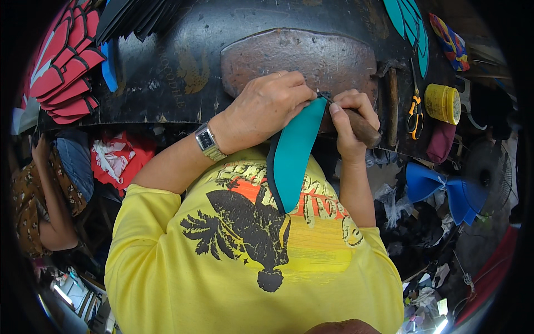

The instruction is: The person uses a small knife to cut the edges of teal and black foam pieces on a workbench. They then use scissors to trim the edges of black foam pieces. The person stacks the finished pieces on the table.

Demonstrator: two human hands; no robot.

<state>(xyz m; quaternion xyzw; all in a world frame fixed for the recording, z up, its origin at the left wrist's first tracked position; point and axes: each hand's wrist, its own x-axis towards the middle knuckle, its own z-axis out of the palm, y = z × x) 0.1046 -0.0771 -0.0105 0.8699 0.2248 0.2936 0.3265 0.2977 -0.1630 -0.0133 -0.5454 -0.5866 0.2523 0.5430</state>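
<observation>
One teal sole held by two hands: left hand, right hand.

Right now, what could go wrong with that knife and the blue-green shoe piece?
The blade meets the teal sole right beside the left hand fingers, so a slip could cut them. The sole hangs off the worn board and could shift, spoiling the cut.

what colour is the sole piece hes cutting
Teal, with a dark edge: the sole piece, clearest in the head view.
</observation>
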